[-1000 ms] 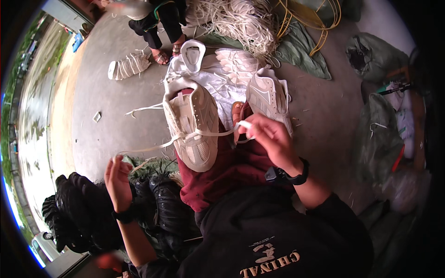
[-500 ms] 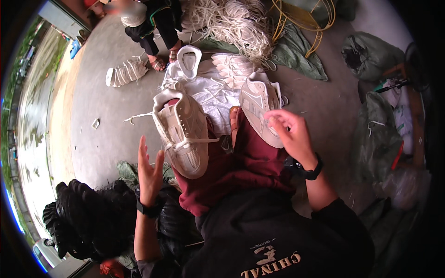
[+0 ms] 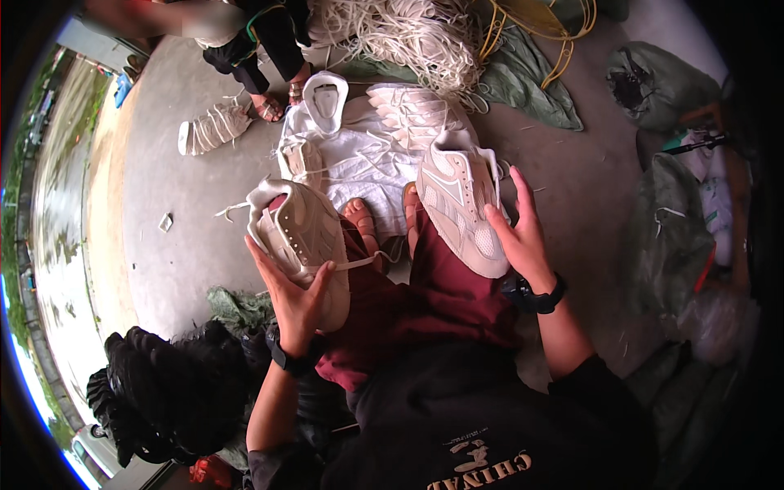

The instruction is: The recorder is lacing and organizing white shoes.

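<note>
A beige-and-white sneaker (image 3: pixel 306 214) rests on my left thigh, a loose white lace lying across its front. My left hand (image 3: pixel 296 298) is wrapped about its front part, thumb on the upper and fingers along the outer side. On my right knee leans a second sneaker (image 3: pixel 459 196), its eyelets showing no lace threaded through. Beside it my right hand (image 3: pixel 524 241) is open, fingers spread past the outer edge. Its thumb lies over the sneaker's side; whether it presses there I cannot tell.
A white cloth (image 3: pixel 367 175) beyond my feet bears another sneaker (image 3: pixel 325 102) and stacked light shoe parts (image 3: pixel 412 114). Behind it is a heap of white laces (image 3: pixel 400 41). A lace-wrapped bundle (image 3: pixel 214 131) lies far left, near another person's feet. Black bundles (image 3: pixel 167 392) stand at my left.
My left hand has moved up and right onto the left sneaker, which has tilted. My right hand has turned and opened beside the other sneaker. The view has shifted slightly.
</note>
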A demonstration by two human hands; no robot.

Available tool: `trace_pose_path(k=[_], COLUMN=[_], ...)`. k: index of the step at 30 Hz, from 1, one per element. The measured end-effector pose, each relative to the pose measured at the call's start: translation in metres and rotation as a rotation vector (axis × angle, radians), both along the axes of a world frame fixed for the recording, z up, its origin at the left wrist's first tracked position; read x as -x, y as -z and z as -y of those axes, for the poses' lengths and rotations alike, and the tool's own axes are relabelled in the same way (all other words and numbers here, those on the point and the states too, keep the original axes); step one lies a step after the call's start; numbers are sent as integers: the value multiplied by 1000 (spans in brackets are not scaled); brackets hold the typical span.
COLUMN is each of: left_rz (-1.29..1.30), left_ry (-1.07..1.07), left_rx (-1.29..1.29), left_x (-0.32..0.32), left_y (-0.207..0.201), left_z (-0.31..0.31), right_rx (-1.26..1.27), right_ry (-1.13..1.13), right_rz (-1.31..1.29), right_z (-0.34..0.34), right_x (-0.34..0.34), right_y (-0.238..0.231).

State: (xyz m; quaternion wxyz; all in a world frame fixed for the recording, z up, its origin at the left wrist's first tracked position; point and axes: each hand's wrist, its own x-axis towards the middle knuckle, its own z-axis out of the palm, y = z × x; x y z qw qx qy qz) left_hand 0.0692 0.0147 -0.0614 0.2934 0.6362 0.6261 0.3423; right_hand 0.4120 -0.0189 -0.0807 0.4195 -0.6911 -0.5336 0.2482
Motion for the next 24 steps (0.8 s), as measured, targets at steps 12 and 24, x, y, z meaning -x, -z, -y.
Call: trace_pose_path(k=[12, 24], left_rz=[85, -191], left_ry=[-34, -123], left_rx=[46, 52], left_x=[-39, -90], left_y=[28, 89], left_z=[-62, -145], right_rx=[83, 277], right_ry=[71, 121], right_rz=[-561, -448], right_z=[-70, -235], right_x=[-50, -166], right_y=[48, 307])
